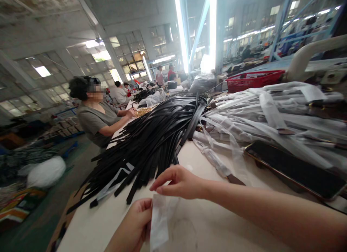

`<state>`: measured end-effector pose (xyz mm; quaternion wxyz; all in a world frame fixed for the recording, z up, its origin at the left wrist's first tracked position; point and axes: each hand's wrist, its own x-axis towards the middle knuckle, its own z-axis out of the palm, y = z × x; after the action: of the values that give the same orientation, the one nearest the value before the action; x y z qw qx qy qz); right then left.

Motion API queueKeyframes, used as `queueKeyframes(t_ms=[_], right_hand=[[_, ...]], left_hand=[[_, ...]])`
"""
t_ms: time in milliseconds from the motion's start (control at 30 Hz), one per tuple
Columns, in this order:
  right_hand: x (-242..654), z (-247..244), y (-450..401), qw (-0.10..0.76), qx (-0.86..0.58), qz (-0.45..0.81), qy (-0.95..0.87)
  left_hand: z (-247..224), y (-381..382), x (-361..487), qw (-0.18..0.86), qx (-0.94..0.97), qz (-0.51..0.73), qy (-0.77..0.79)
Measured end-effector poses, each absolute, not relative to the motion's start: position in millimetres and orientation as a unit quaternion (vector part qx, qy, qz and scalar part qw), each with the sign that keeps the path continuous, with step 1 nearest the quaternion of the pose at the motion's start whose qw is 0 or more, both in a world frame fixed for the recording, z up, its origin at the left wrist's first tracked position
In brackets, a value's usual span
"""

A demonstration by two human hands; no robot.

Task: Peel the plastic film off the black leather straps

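My left hand, low in the view, is closed on the edge of a translucent white plastic sleeve that hangs down over the pale table. Just above the sleeve's upper end is my right hand, its thumb and forefinger brought close together at the tip. Whether those fingertips pinch the sleeve's edge or anything else is too small to make out. Beyond both hands lies a large heap of black straps, their loose ends fanned toward the left edge of the table.
Straps in white wrapping are piled at the right, with a smartphone in front of them. Behind stands a red plastic basket. A co-worker works at the table's left edge, near gold-coloured pieces.
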<state>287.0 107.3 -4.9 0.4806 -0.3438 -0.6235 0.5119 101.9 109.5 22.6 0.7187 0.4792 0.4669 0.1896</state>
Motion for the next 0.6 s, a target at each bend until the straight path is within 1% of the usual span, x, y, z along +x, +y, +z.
queueKeyframes(t_ms=[67,133,167,233,300,333,400,467,500,533,600], right_hand=[[294.2,-2.1,100.6,0.459,-0.231,0.507,-0.693],[295.5,-2.3,96.5,0.460,-0.176,0.467,-0.734],[293.8,-4.2,96.3,0.471,-0.184,0.444,-0.740],[287.8,-10.8,99.3,0.500,-0.250,0.431,-0.708],[281.3,-18.9,104.7,0.527,-0.326,0.466,-0.631],[278.4,-22.4,107.0,0.540,-0.355,0.493,-0.583],[272.4,-27.0,108.4,0.554,-0.390,0.548,-0.491],[264.5,-28.9,104.4,0.533,-0.391,0.618,-0.426],[259.7,-29.4,100.8,0.513,-0.381,0.651,-0.409],[254.8,-29.5,96.8,0.496,-0.371,0.675,-0.400],[248.0,-28.1,91.2,0.473,-0.353,0.692,-0.414]], left_hand=[[25.6,114.2,106.5,0.738,0.434,0.214,0.469],[23.2,119.1,110.5,0.736,0.405,0.226,0.492],[19.5,121.5,111.9,0.734,0.407,0.223,0.496],[7.8,126.2,113.1,0.733,0.449,0.197,0.472],[-5.3,130.9,111.6,0.703,0.532,0.177,0.438],[-10.6,133.3,109.8,0.667,0.576,0.197,0.429],[-15.5,137.5,104.9,0.563,0.641,0.293,0.432],[-12.5,140.0,99.7,0.486,0.648,0.396,0.433],[-8.8,140.1,97.5,0.482,0.634,0.424,0.431],[-4.4,139.6,95.7,0.501,0.612,0.436,0.429],[4.1,137.2,93.4,0.566,0.551,0.440,0.427]])
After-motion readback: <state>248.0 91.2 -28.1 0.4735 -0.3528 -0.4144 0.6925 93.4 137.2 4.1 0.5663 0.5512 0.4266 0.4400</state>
